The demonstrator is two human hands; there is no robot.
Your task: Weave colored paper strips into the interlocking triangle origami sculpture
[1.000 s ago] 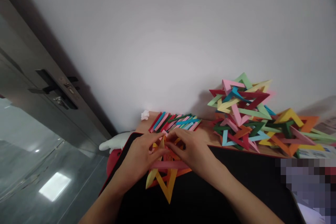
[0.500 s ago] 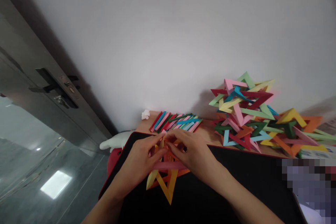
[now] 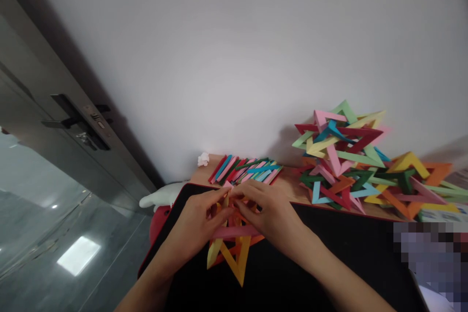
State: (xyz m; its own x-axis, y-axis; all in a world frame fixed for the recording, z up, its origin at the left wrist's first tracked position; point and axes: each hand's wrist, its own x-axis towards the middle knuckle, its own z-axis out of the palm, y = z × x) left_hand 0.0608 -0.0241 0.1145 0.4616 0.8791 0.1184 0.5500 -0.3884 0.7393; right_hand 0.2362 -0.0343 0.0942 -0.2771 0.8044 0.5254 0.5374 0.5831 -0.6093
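Both hands meet over a folded paper star model (image 3: 238,258) of yellow, orange and pink strips, held above the black mat (image 3: 329,239). My left hand (image 3: 200,219) pinches its upper left part, thumb and fingers closed on the paper. From the right, my right hand (image 3: 265,209) closes its bent fingers on the top of the model. The fingers hide much of the upper part. Yellow and orange points stick out below the hands, under a pink strip.
Behind the mat, colored paper strips (image 3: 244,169) lie beside a crumpled white paper (image 3: 203,159). Finished-looking paper stars (image 3: 340,136) are stacked at the right against the wall. A metal door (image 3: 40,78) stands at the left. A pixelated patch covers the lower right.
The lower points of the paper model have swung slightly to the right. Both hands keep nearly the same place and grip.
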